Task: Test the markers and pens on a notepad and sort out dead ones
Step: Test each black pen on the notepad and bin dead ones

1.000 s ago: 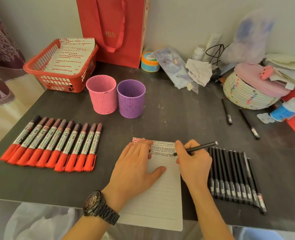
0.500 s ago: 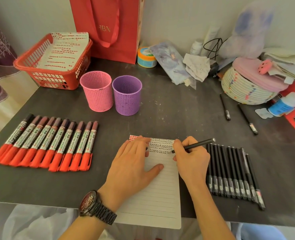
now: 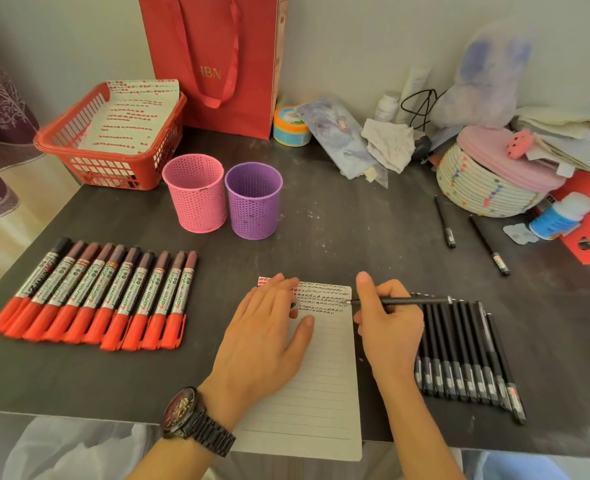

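A lined notepad [image 3: 324, 382] lies at the table's front edge, its top rows filled with red and black test marks. My left hand [image 3: 262, 337] rests flat on the pad. My right hand [image 3: 388, 320] grips a thin black pen [image 3: 411, 300], its tip at the pad's right edge beside the black marks. A row of several red-capped markers [image 3: 92, 299] lies to the left. Several black pens [image 3: 466, 355] lie side by side right of the pad. Two more black pens [image 3: 445, 221] [image 3: 489, 244] lie apart at the back right.
A pink mesh cup [image 3: 196, 194] and a purple mesh cup [image 3: 253, 200] stand behind the pad. A red basket [image 3: 110, 143] holds marked paper at the back left. A red gift bag [image 3: 217, 60], a woven bowl [image 3: 487, 188] and clutter line the wall.
My right hand has carried the pen tip rightwards along the marked lines to the pad's right edge. My thumb has lifted. My left hand stays flat on the pad.
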